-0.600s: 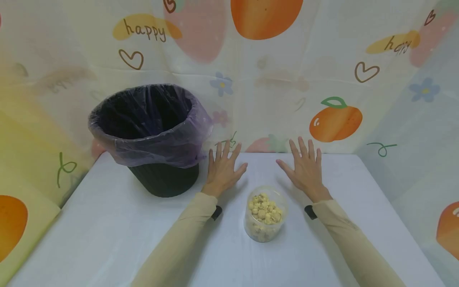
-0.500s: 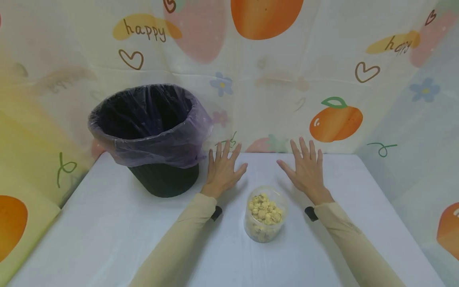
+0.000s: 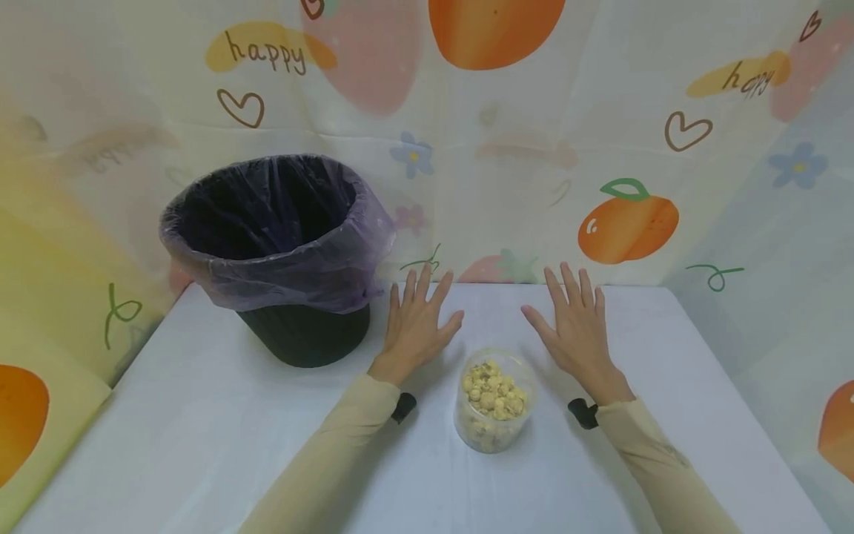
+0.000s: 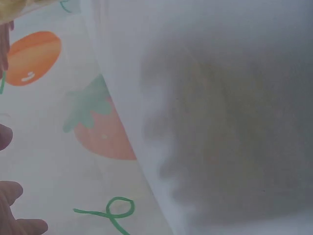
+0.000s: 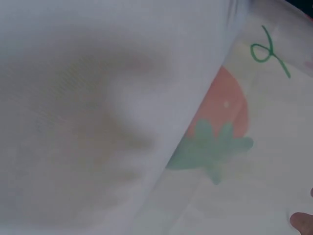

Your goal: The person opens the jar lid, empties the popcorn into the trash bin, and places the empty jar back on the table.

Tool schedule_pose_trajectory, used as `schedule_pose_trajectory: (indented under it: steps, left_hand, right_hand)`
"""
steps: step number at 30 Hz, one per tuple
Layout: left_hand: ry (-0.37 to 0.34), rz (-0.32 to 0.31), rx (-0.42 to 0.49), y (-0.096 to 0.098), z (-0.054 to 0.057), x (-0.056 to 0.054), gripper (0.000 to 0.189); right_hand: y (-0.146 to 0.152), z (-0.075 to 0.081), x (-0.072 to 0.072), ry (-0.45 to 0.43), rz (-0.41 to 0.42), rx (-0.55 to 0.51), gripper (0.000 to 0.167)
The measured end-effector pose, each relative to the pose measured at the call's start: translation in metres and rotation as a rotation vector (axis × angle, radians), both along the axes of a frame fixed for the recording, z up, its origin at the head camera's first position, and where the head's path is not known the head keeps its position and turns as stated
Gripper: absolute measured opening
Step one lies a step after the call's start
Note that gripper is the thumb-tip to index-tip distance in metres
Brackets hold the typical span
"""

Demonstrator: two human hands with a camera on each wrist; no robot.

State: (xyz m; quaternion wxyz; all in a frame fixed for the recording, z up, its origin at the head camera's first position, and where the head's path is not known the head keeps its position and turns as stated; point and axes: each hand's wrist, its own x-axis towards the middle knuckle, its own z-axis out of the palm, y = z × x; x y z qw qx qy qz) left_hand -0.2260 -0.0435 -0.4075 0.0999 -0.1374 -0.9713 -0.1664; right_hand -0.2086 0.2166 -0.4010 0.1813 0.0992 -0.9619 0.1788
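A clear plastic tub (image 3: 477, 439) of popcorn (image 3: 492, 391) stands upright on the white table, its top uncovered. To its left and farther back, my left hand (image 3: 416, 326) hovers palm down with fingers spread, touching nothing. My right hand (image 3: 577, 337) is held likewise on the tub's other side, empty. Fingertips (image 4: 11, 191) show at the left edge of the left wrist view, where a corner of the tub (image 4: 29, 9) also appears at the top. Only a fingertip (image 5: 302, 223) enters the right wrist view at lower right.
A dark trash bin (image 3: 307, 334) lined with a purple bag (image 3: 300, 274) stands at the back left, close to my left hand. Behind the table (image 3: 200, 415) hangs a fruit-print cloth (image 3: 494, 96), and more cloth lines both sides. A dark band sits at each wrist.
Both hands have drawn back slightly toward me, the right one also a little to the right. The head view has shifted slightly. The tub and bin stay in place.
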Motion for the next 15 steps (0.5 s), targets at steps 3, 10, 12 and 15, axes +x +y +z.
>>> schedule_pose_trajectory:
  steps: [3,10,12,15]
  left_hand:
    - [0.010,0.001,0.004,0.000,0.002,0.004,0.068]
    - [0.032,-0.005,0.057,-0.001,0.007,0.015,0.068]
    - [0.031,-0.010,0.072,-0.001,0.009,0.018,0.068]
    - [0.025,-0.023,0.086,-0.001,0.010,0.024,0.068]
  right_hand:
    - [0.000,-0.001,0.006,0.000,0.006,-0.009,0.077]
    - [0.002,-0.005,0.020,0.021,0.025,-0.056,0.075]
    - [0.002,-0.006,0.024,0.030,0.030,-0.072,0.074]
    - [0.002,-0.007,0.029,0.026,0.039,-0.103,0.074]
